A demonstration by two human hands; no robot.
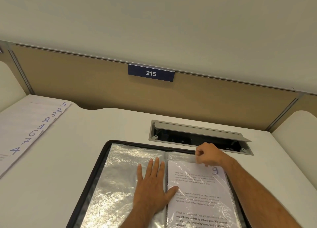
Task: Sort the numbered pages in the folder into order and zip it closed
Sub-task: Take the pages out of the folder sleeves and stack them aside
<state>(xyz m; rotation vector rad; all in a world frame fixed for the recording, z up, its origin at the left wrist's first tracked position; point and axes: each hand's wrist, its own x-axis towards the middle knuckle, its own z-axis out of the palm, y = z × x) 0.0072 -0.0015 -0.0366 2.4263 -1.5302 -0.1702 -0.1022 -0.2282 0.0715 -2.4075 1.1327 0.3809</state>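
On the worktop (109, 124), the pulled pages (30, 130) lie fanned at far left, well apart from the open folder (106, 173); the left hand (152, 190) presses flat, fingers spread, on the empty left sleeve (120, 176) with its thumb over the spine. Page 9 (197, 193) lies lengthways away from the person in the right sleeve, its top edge pinched by the right hand (208, 154), whose fingers are curled, so the nearer right hand looks set to draw it up and out along that axis

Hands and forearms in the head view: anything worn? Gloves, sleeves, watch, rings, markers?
Nothing worn that shows. The left hand and the right hand are both bare: no gloves, no rings visible on the fingers in view. Both forearms are bare to the frame's lower edge, with no sleeve, watch, strap, cable or tracking marker in sight. Anything above the forearms is out of frame.
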